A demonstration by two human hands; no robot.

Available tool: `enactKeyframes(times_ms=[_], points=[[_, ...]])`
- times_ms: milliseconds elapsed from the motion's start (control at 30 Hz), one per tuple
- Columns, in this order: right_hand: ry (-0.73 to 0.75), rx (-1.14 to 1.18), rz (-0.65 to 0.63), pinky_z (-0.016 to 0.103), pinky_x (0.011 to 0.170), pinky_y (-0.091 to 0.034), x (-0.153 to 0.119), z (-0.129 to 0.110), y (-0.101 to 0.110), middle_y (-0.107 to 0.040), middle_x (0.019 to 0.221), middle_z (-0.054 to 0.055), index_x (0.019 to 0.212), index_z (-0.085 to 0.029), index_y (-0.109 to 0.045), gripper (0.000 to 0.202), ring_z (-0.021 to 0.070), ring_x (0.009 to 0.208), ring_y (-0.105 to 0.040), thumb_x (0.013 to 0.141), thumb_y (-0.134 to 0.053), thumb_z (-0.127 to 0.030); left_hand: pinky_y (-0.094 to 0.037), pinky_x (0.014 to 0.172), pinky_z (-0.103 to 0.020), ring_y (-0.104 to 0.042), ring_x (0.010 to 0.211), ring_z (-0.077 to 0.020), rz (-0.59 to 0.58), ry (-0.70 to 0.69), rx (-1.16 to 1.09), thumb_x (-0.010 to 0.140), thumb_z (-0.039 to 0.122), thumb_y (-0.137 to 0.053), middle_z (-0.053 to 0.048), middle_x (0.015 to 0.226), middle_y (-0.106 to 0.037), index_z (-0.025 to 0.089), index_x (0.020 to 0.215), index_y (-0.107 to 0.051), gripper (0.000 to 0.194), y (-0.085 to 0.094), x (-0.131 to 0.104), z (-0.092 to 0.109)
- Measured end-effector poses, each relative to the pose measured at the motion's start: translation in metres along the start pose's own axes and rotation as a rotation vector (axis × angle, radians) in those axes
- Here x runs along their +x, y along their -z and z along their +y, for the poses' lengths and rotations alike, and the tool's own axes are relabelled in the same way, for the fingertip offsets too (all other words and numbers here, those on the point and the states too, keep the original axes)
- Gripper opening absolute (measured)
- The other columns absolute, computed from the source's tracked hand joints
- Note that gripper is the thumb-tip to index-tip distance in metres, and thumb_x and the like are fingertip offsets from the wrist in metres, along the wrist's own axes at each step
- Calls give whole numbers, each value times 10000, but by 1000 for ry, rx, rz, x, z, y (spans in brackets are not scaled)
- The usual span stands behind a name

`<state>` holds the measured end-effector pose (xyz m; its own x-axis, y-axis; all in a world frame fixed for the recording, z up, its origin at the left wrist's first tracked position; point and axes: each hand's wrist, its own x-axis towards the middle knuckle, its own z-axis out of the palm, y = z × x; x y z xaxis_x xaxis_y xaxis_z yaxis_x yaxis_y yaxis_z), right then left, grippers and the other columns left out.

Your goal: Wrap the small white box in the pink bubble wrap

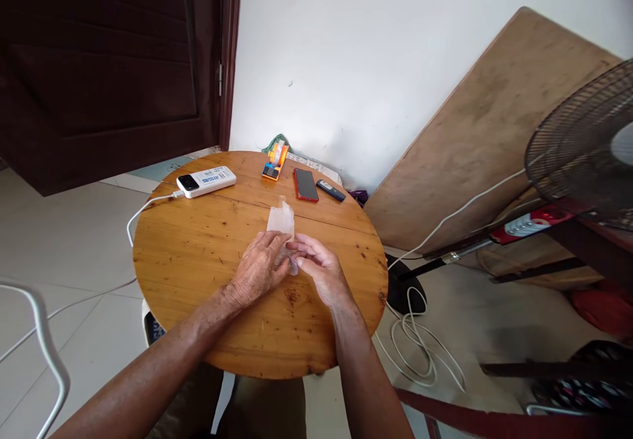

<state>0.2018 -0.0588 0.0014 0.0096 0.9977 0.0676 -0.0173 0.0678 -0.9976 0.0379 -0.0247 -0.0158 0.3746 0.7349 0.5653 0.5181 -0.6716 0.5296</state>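
Observation:
A thin, whitish, slightly see-through sheet, crumpled at its far end, lies near the middle of the round wooden table. I cannot tell whether it is tissue or plastic film. My left hand rests over its near left part, palm down and fingers stretched out. At the sheet's right edge my right hand has its thumb and fingers drawn together on it. Both hands cover much of the near part, so its full shape is hidden.
Toward the back stand an orange tape dispenser, a red-edged phone and a small dark device. A white power bank with a cable lies back left. Right of the table are a fan and coiled cable.

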Motion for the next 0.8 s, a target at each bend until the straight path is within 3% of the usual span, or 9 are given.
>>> enactKeyframes(times_ms=[167,367,500,667,800], points=[[102,-123,-24,302,714,-531,0,6,-5,-703,1093,54,1213,-254,-625,464,143,784,-621,753,-663,-205,-521,874,-407,-595,985,-263,-5,92,9,818,243,-597,-115,1060,-634,157,1178,-604,370,5,0,1],[252,-362,23,263,632,-500,0,8,-14,-714,1038,51,1248,-237,-596,493,131,713,-590,761,-643,-175,-515,837,-344,-592,911,-202,-57,183,-212,729,145,-593,-56,976,-632,152,1262,-543,535,10,0,0],[331,-472,34,255,618,-487,-2,6,-20,-711,1049,50,1344,-241,-507,571,126,703,-590,789,-571,-123,-506,784,-313,-589,860,-178,-60,286,-220,788,199,-597,-48,970,-628,165,1204,-590,418,9,3,1],[341,-481,1,262,680,-521,-7,2,-20,-645,1201,71,1433,-266,-396,707,133,797,-606,764,-530,-79,-495,767,-304,-589,840,-175,-55,282,-169,812,200,-617,-41,933,-628,181,1128,-634,317,6,6,0],[294,-369,10,270,699,-541,-9,-3,-16,-625,1235,74,1393,-275,-441,643,137,826,-623,778,-552,-124,-499,741,-291,-587,815,-168,-43,253,-166,802,161,-607,-35,931,-631,194,1112,-638,313,3,4,-2]])
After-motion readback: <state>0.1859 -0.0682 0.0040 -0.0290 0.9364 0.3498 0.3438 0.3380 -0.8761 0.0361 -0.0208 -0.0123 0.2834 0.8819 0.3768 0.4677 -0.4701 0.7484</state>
